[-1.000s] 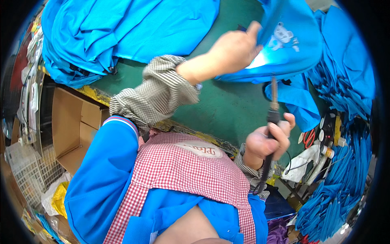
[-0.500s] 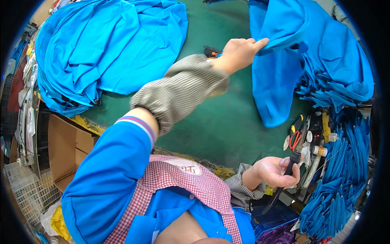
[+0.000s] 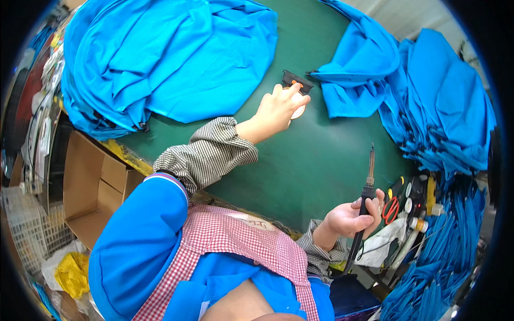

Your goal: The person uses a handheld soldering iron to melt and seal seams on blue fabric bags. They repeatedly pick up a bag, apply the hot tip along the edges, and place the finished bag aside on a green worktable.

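Note:
My right hand is closed around the black handle of a soldering iron, its thin metal tip pointing away over the green table. At the middle of the table, my left hand reaches far forward. Its fingers are bent round a black tool with orange parts and a whitish round part, partly hidden under the hand. Just right of that tool lies a folded blue fabric piece, joined to a larger blue heap.
A big pile of blue fabric covers the far left of the green table. More blue fabric hangs over the right edge. Red-handled scissors and a small bottle sit near my right hand. An open cardboard box stands at left.
My left hand has let go of the blue fabric and moved left and nearer, onto the black tool. The fabric has dropped to the table. The soldering iron has turned from pointing down to pointing away.

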A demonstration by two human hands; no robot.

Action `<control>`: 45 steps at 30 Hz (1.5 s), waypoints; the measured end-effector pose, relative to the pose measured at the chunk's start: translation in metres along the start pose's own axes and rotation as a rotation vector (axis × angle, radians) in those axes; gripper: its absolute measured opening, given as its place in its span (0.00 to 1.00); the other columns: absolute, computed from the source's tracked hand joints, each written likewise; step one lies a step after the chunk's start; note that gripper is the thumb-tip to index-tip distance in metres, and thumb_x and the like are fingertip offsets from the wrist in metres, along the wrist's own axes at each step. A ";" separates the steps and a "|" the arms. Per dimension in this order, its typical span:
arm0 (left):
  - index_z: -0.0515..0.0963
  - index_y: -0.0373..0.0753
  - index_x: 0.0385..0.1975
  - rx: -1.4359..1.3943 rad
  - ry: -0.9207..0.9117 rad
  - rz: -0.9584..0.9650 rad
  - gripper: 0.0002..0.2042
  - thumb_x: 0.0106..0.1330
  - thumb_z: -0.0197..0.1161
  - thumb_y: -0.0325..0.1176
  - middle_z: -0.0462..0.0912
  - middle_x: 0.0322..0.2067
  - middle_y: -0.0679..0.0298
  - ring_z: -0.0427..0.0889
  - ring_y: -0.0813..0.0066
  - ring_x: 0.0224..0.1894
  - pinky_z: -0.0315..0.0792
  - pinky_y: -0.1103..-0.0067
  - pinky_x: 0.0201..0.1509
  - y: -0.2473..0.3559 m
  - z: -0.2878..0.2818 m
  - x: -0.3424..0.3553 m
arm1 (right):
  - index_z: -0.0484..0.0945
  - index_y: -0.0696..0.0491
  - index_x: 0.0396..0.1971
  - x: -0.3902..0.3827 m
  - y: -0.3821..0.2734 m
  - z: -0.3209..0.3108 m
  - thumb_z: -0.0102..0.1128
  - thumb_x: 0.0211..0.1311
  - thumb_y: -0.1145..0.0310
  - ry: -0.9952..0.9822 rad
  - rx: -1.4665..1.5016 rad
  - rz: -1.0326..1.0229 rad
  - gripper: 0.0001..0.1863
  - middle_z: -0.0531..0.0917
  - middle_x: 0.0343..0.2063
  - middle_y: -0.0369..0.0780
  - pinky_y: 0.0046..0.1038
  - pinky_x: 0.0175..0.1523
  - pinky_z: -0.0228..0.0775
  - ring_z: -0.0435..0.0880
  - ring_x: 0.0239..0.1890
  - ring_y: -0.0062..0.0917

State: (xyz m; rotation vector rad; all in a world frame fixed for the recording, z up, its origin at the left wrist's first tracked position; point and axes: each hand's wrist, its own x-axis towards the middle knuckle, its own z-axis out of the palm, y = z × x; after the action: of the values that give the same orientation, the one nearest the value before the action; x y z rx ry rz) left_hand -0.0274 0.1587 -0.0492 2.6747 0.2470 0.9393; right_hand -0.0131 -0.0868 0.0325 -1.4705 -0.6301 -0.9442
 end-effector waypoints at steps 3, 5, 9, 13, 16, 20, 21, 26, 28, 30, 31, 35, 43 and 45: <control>0.72 0.50 0.55 0.007 -0.133 -0.088 0.30 0.47 0.70 0.33 0.71 0.52 0.56 0.74 0.54 0.48 0.75 0.67 0.41 -0.027 -0.013 0.007 | 0.66 0.58 0.25 0.000 -0.015 0.019 0.31 0.68 0.65 -0.097 0.081 -0.038 0.17 0.57 0.11 0.34 0.44 0.52 0.69 0.55 0.15 0.18; 0.68 0.52 0.59 0.099 -0.225 -0.109 0.36 0.44 0.73 0.39 0.65 0.58 0.55 0.68 0.51 0.54 0.71 0.61 0.48 -0.029 -0.049 0.016 | 0.68 0.61 0.26 -0.008 -0.015 0.027 0.33 0.68 0.65 -0.082 0.083 -0.026 0.18 0.66 0.17 0.40 0.38 0.45 0.73 0.71 0.27 0.30; 0.66 0.43 0.60 0.202 -0.016 -0.040 0.38 0.48 0.70 0.50 0.61 0.63 0.55 0.60 0.52 0.64 0.61 0.55 0.61 -0.037 -0.105 -0.019 | 0.70 0.65 0.28 -0.020 -0.005 0.023 0.36 0.68 0.65 -0.143 0.111 -0.031 0.18 0.75 0.30 0.51 0.22 0.30 0.72 0.78 0.45 0.47; 0.80 0.42 0.41 0.574 0.520 -0.307 0.10 0.61 0.59 0.25 0.83 0.37 0.61 0.80 0.62 0.37 0.73 0.72 0.45 -0.123 -0.234 -0.113 | 0.72 0.65 0.28 -0.028 -0.001 0.016 0.38 0.66 0.66 -0.144 0.061 0.120 0.18 0.78 0.32 0.56 0.15 0.23 0.64 0.81 0.40 0.40; 0.74 0.40 0.48 0.131 0.958 -0.927 0.21 0.53 0.68 0.29 0.73 0.48 0.57 0.75 0.64 0.45 0.72 0.70 0.46 -0.146 -0.273 -0.178 | 0.72 0.65 0.28 -0.040 0.009 0.031 0.39 0.65 0.66 -0.241 0.144 0.142 0.17 0.78 0.32 0.55 0.15 0.21 0.59 0.81 0.36 0.36; 0.63 0.27 0.54 -0.108 0.778 -1.244 0.37 0.45 0.75 0.35 0.74 0.49 0.52 0.75 0.63 0.48 0.69 0.70 0.54 -0.190 -0.230 -0.243 | 0.72 0.65 0.28 -0.041 -0.013 0.049 0.39 0.65 0.66 -0.227 0.195 0.094 0.17 0.78 0.31 0.55 0.16 0.18 0.54 0.80 0.32 0.34; 0.65 0.27 0.53 -0.315 0.771 -1.253 0.34 0.46 0.73 0.32 0.76 0.47 0.52 0.76 0.64 0.47 0.70 0.71 0.54 -0.182 -0.240 -0.237 | 0.72 0.64 0.28 -0.041 -0.015 0.047 0.39 0.65 0.66 -0.255 0.194 0.088 0.17 0.78 0.30 0.55 0.16 0.18 0.53 0.80 0.31 0.34; 0.71 0.32 0.40 -1.397 1.184 -0.920 0.20 0.62 0.62 0.45 0.77 0.30 0.63 0.78 0.69 0.33 0.74 0.76 0.38 -0.126 -0.292 -0.145 | 0.71 0.64 0.28 -0.036 -0.019 0.046 0.39 0.64 0.66 -0.284 0.219 0.075 0.16 0.76 0.25 0.49 0.18 0.18 0.50 0.79 0.29 0.33; 0.70 0.36 0.38 -2.170 0.886 -0.590 0.25 0.64 0.56 0.57 0.71 0.22 0.68 0.72 0.77 0.23 0.70 0.81 0.27 -0.179 -0.304 -0.153 | 0.71 0.64 0.27 -0.039 -0.029 0.051 0.39 0.64 0.66 -0.244 0.222 0.158 0.16 0.74 0.23 0.47 0.19 0.19 0.52 0.77 0.28 0.33; 0.68 0.38 0.42 -2.125 0.856 -0.511 0.27 0.65 0.51 0.61 0.63 0.16 0.72 0.63 0.83 0.14 0.62 0.85 0.18 -0.153 -0.311 -0.109 | 0.70 0.63 0.27 -0.039 -0.030 0.052 0.39 0.64 0.66 -0.257 0.222 0.156 0.16 0.73 0.22 0.46 0.20 0.20 0.54 0.76 0.27 0.32; 0.69 0.36 0.43 -2.049 0.757 -0.471 0.28 0.65 0.50 0.61 0.62 0.16 0.71 0.61 0.84 0.14 0.60 0.85 0.17 -0.133 -0.301 -0.094 | 0.70 0.64 0.27 -0.039 -0.029 0.049 0.38 0.64 0.66 -0.296 0.231 0.115 0.16 0.73 0.22 0.46 0.21 0.20 0.54 0.75 0.26 0.32; 0.71 0.34 0.44 -1.698 0.399 -0.495 0.24 0.67 0.52 0.54 0.70 0.19 0.68 0.67 0.81 0.16 0.63 0.84 0.18 -0.076 -0.240 -0.060 | 0.71 0.64 0.34 -0.034 -0.033 0.051 0.42 0.67 0.64 -0.247 0.130 0.016 0.17 0.77 0.25 0.48 0.29 0.33 0.70 0.77 0.28 0.33; 0.77 0.31 0.45 -1.218 0.474 -0.648 0.20 0.51 0.73 0.27 0.83 0.39 0.62 0.80 0.80 0.39 0.74 0.80 0.47 -0.012 -0.083 -0.036 | 0.64 0.57 0.42 -0.025 -0.009 0.159 0.59 0.61 0.75 -0.403 0.424 0.092 0.15 0.77 0.35 0.45 0.28 0.45 0.70 0.77 0.35 0.27; 0.75 0.31 0.48 -1.332 0.465 -0.698 0.26 0.47 0.75 0.26 0.82 0.43 0.62 0.79 0.76 0.43 0.73 0.79 0.49 0.010 -0.066 -0.050 | 0.64 0.54 0.38 -0.031 -0.014 0.187 0.67 0.53 0.76 -0.278 0.375 0.175 0.19 0.72 0.33 0.40 0.28 0.43 0.67 0.73 0.35 0.26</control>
State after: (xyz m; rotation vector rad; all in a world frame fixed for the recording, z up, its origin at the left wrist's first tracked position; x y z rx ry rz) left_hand -0.1069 0.1508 -0.0255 1.0346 0.4113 0.9414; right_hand -0.0058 0.1027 0.0230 -1.2999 -0.8174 -0.4578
